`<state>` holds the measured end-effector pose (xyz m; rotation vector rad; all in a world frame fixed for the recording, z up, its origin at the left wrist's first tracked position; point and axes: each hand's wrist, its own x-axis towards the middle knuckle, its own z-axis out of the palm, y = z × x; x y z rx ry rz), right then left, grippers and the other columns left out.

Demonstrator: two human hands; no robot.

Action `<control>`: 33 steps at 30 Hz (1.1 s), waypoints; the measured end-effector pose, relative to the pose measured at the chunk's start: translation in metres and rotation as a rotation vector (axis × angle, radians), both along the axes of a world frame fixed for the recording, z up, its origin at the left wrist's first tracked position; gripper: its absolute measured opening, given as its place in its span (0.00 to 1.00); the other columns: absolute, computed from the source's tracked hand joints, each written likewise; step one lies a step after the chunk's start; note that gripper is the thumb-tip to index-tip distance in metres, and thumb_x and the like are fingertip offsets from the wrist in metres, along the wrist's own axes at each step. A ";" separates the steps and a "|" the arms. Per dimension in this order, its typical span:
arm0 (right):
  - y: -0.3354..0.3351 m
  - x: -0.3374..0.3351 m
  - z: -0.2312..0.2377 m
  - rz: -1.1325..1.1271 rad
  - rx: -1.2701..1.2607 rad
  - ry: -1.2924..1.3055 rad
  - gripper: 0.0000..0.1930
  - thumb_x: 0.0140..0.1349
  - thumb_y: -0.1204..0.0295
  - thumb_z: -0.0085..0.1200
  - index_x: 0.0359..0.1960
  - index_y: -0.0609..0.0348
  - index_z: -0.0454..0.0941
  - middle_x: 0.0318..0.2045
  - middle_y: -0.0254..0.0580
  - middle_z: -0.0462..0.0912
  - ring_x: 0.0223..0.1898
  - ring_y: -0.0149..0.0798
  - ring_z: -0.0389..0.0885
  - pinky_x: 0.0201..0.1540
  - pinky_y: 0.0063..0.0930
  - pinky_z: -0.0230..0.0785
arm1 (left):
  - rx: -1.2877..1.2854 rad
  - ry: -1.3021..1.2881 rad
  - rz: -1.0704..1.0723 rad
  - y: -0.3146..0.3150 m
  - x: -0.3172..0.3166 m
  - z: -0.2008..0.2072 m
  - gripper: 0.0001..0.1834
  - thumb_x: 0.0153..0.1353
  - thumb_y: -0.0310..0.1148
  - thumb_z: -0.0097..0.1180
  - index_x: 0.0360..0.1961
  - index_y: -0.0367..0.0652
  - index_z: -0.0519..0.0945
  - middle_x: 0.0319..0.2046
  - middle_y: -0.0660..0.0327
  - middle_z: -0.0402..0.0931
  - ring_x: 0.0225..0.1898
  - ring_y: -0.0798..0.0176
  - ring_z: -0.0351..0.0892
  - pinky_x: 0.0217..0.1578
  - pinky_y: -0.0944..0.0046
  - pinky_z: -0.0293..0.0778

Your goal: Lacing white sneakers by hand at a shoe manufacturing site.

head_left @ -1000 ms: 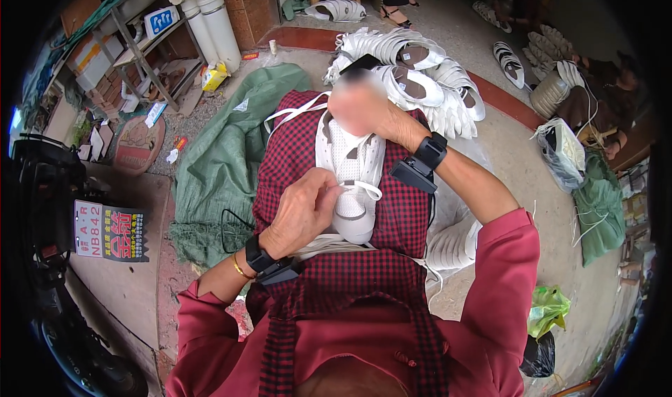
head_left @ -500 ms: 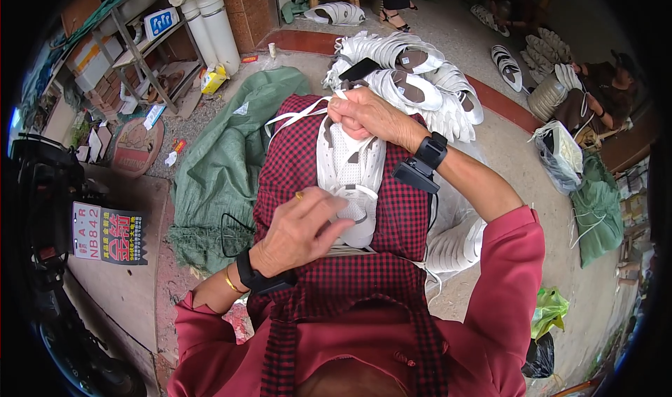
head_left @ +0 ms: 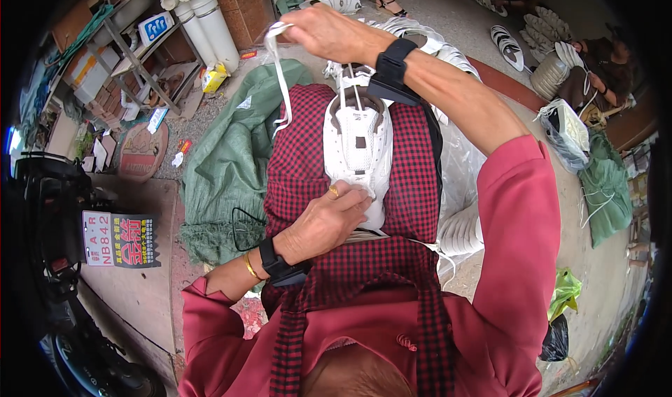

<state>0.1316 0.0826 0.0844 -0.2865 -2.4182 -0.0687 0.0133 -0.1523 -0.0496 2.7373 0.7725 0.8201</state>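
Observation:
A white shoe upper (head_left: 358, 160) with a brown-grey collar lies on the checked red-and-black apron over my lap, its toe toward me. My left hand (head_left: 323, 218) is closed on the toe end, thumb and fingers pressed together there. Out beyond the collar, my right hand (head_left: 325, 33) is raised with its fingers pinched on a white shoelace (head_left: 281, 82). The lace's loose end hangs down on the left. White strands also stretch taut from the collar up toward the right hand, and the right wrist partly covers the area behind.
A heap of stacked white uppers (head_left: 448, 54) lies beyond my lap, with another stack (head_left: 462, 229) at the right. A green woven sack (head_left: 227, 145) lies on the left. A parked motorbike (head_left: 56, 257) stands far left. Another person (head_left: 605, 82) sits at the far right.
My right hand has lifted away from the shoe upper, far and to the left, drawing the lace out. My left hand, open over the toe before, has closed on it.

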 end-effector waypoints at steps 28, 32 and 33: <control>-0.193 0.007 0.044 0.621 -1.483 0.427 0.16 0.72 0.66 0.40 0.28 0.62 0.72 0.13 0.27 0.64 0.13 0.22 0.58 0.17 0.22 0.51 | -0.362 -0.288 0.402 0.022 -0.016 0.026 0.07 0.64 0.27 0.62 0.41 0.37 0.79 0.30 0.67 0.79 0.29 0.74 0.77 0.29 0.70 0.75; -0.227 -0.020 0.018 0.659 -1.197 0.172 0.17 0.68 0.65 0.39 0.25 0.62 0.72 0.15 0.30 0.70 0.15 0.23 0.64 0.20 0.25 0.59 | -0.777 -0.770 0.207 0.032 -0.018 -0.004 0.10 0.64 0.33 0.62 0.39 0.40 0.74 0.34 0.67 0.73 0.31 0.73 0.72 0.30 0.71 0.70; -0.224 -0.013 0.019 0.648 -1.269 0.136 0.16 0.67 0.65 0.40 0.25 0.62 0.73 0.16 0.29 0.70 0.15 0.24 0.65 0.20 0.25 0.60 | -0.779 -0.763 0.205 0.030 -0.020 -0.008 0.10 0.64 0.33 0.62 0.39 0.40 0.74 0.34 0.67 0.73 0.31 0.73 0.72 0.30 0.71 0.70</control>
